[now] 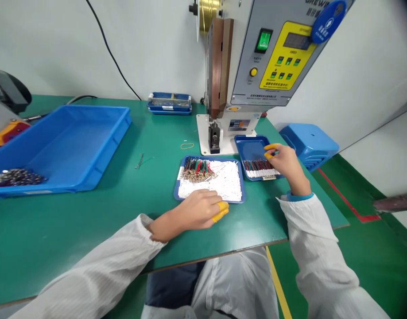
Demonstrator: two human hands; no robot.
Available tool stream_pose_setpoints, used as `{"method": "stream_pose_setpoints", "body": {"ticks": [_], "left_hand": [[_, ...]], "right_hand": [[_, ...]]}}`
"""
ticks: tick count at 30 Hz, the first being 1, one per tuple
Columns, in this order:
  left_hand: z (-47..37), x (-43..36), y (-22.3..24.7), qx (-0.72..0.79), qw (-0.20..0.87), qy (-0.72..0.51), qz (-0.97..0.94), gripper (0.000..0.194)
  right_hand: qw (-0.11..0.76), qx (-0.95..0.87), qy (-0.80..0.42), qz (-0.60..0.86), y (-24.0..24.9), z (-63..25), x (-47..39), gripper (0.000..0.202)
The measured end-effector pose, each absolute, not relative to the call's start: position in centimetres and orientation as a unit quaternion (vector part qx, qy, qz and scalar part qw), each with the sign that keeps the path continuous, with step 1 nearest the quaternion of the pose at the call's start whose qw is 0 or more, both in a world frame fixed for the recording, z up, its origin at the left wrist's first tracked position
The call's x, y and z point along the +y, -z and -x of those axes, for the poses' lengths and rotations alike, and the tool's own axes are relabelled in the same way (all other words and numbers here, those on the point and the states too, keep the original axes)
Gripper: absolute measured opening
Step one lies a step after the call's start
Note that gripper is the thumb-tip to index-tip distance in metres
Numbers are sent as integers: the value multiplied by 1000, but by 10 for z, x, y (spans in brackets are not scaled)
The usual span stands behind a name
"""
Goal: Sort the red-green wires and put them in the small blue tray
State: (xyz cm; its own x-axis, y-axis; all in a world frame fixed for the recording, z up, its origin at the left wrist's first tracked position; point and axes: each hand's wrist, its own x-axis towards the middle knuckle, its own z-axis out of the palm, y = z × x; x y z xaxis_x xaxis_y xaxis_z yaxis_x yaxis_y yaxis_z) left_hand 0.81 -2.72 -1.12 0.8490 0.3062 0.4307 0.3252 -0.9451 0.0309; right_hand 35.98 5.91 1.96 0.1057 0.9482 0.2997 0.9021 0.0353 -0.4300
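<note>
My left hand (203, 209), with yellow finger cots, is at the front edge of a blue tray (243, 195). Its fingers are curled together, and whatever they may hold is hidden. In that tray are small white sleeves (228, 179) and a bundle of red, black and green wires with brass-coloured ends (198, 170). My right hand (284, 161), also in yellow finger cots, is over the right side of a second blue tray (251, 144). Thumb and finger are bent toward each other around something small and greenish that I cannot make out. Wires with white ends (261, 168) lie there in a row.
Behind the trays stands a grey-and-white press machine (246, 88) with a yellow control panel. A large blue bin (67, 146) holding small metal parts is at left. A rubber band (187, 145) and a wire scrap (140, 161) lie on the green table (140, 133). A blue stool (309, 141) stands right.
</note>
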Motion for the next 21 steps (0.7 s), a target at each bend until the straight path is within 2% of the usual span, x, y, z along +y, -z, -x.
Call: {"method": "stream_pose_setpoints", "body": {"ticks": [3, 8, 15, 21], "left_hand": [[-8, -27, 12, -158, 25, 208, 965, 21], [-8, -26, 12, -153, 20, 207, 966, 22], [-8, -25, 12, -148, 21, 203, 968, 23], [-7, -25, 11, -150, 17, 196, 969, 22]], "right_hand": [[229, -681, -64, 692, -16, -356, 58, 28], [235, -675, -47, 698, -18, -348, 54, 27], [127, -673, -60, 726, -24, -340, 50, 35], [99, -656, -37, 747, -26, -335, 50, 36]]}}
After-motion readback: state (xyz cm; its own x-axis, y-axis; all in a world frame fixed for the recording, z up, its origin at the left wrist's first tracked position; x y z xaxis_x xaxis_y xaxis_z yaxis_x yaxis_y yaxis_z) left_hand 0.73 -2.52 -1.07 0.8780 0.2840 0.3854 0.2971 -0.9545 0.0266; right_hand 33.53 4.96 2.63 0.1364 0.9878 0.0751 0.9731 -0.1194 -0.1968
